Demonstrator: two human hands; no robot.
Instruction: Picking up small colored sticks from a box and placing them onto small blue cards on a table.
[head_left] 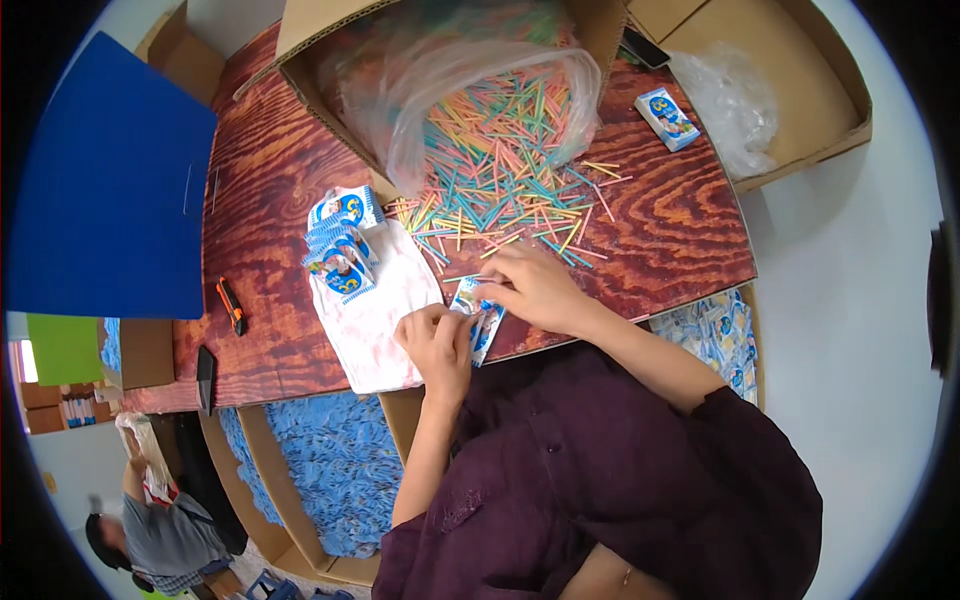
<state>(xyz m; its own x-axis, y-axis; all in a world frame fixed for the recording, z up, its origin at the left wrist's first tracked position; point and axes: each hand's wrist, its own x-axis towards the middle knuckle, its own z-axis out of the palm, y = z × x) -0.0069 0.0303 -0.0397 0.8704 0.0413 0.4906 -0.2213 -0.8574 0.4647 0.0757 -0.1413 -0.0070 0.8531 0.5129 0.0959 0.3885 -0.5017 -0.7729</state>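
A small blue-and-white packet is at the table's near edge, between my two hands. My left hand has its fingers bent and pinches the packet's left side. Over the packet's upper end, my right hand curls its fingers, with the thumb pressed to the packet; its fingertips are partly hidden. Just beyond lies a heap of thin pink, yellow and teal sticks, spilling from a clear plastic bag inside a cardboard box. Several similar packets are piled on a white cloth to the left.
An orange-and-black cutter and a black phone-like object lie on the left of the table. A small carton stands far right. Below the edge are boxes of blue packets and white-blue packets. Another person is at lower left.
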